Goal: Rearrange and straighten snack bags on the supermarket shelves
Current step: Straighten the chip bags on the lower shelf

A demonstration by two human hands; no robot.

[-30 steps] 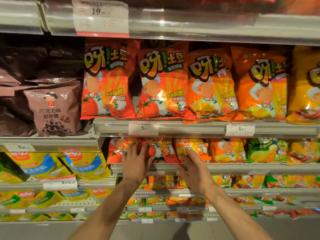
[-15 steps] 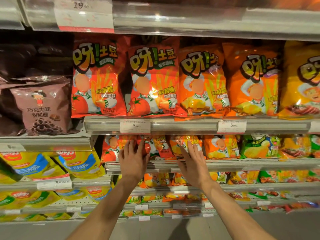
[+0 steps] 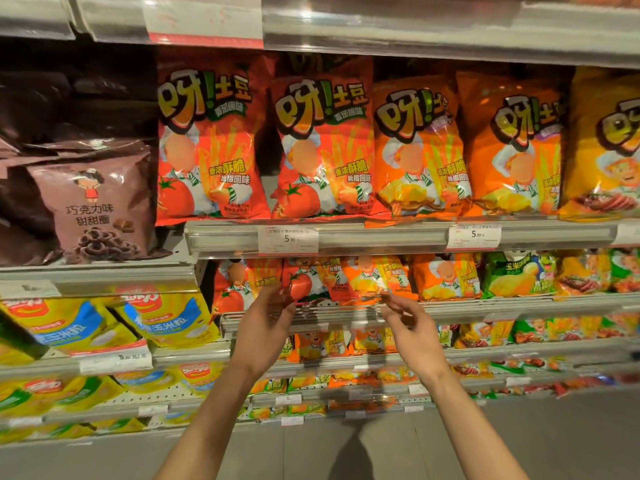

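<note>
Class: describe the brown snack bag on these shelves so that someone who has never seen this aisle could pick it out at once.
Find the row of big red and orange potato-stick bags on the shelf with the price tags reading 5.90. Just left of that row, on a slightly lower shelf, stands the brown snack bag. It alone is brown, with a small cartoon girl in red and dark rings pictured at the bottom.

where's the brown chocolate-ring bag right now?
Head view, far left: the brown chocolate-ring bag stands on the grey shelf beside the leftmost red tomato bag, above the yellow corn snack bags.
</note>
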